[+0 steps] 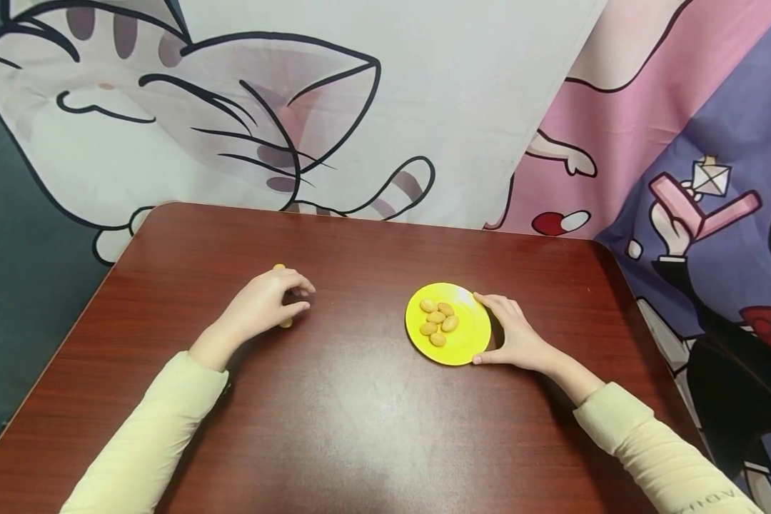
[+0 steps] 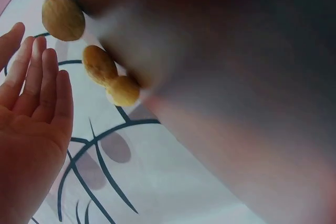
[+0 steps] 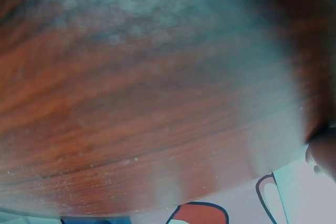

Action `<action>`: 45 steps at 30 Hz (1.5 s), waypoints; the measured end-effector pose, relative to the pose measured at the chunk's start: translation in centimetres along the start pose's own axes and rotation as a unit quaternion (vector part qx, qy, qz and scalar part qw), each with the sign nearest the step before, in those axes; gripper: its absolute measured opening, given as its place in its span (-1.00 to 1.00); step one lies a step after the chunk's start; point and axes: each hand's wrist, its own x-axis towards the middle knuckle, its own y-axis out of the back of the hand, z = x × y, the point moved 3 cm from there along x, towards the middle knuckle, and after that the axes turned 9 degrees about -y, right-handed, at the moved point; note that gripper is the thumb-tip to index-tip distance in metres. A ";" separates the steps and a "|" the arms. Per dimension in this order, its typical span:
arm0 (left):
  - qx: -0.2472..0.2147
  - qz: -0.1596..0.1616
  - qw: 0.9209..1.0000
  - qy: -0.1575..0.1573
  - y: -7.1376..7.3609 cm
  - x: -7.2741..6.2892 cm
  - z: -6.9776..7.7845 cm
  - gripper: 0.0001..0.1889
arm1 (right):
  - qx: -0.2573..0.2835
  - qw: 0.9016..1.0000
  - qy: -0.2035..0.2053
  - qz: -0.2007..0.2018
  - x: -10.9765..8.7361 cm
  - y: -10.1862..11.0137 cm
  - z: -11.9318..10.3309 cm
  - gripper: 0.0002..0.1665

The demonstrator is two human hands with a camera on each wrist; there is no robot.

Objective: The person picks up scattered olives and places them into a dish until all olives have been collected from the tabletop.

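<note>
My left hand (image 1: 263, 303) hovers at the left over small oval yellow-brown pieces (image 1: 286, 323), nuts or small fruits by their look. In the head view the hand mostly hides them. The left wrist view has three yellow-brown pieces (image 2: 63, 18) beside the fingers, apart from them; the left hand (image 2: 39, 119) has its fingers extended and its palm bare. A round yellow plate (image 1: 472, 332) stands right of centre, bearing several similar ovals (image 1: 436, 318). My right hand (image 1: 520, 339) holds its right rim, thumb at the near side and fingers at the far side.
The dark red wooden table (image 1: 334, 414) has rounded far corners. Behind its far edge hangs a cartoon-printed cloth (image 1: 475, 107). The right wrist view shows mainly blurred tabletop (image 3: 131, 129), and the plate does not appear there.
</note>
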 end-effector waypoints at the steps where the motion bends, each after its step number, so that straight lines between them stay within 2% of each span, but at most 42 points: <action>1: 0.000 0.000 1.000 0.002 0.1 -0.2 -0.1 -0.78 | 0.000 1.000 0.000 0.000 0.0 0.0 0.0 0.42; 12: 0.015 -0.007 1.000 -0.008 0.7 -2.1 -1.2 -0.77 | 0.002 1.000 -0.001 -0.002 0.1 0.1 0.0 0.42; 23: 0.030 -0.020 0.999 -0.028 0.7 -3.4 -1.4 -0.81 | 0.000 1.000 0.003 0.000 0.2 0.0 0.3 0.43; 29: 0.027 -0.030 0.999 -0.024 0.6 -3.7 -1.5 -0.84 | -0.002 1.000 0.007 0.003 0.2 0.0 0.3 0.43; 38: 0.015 -0.048 0.999 -0.001 0.6 -3.8 -1.6 -0.86 | -0.002 1.000 0.004 0.001 0.0 0.0 0.3 0.43; 45: 0.024 -0.043 0.999 -0.012 0.4 -3.5 -1.4 -0.85 | -0.004 1.000 0.008 0.003 0.0 0.0 0.3 0.43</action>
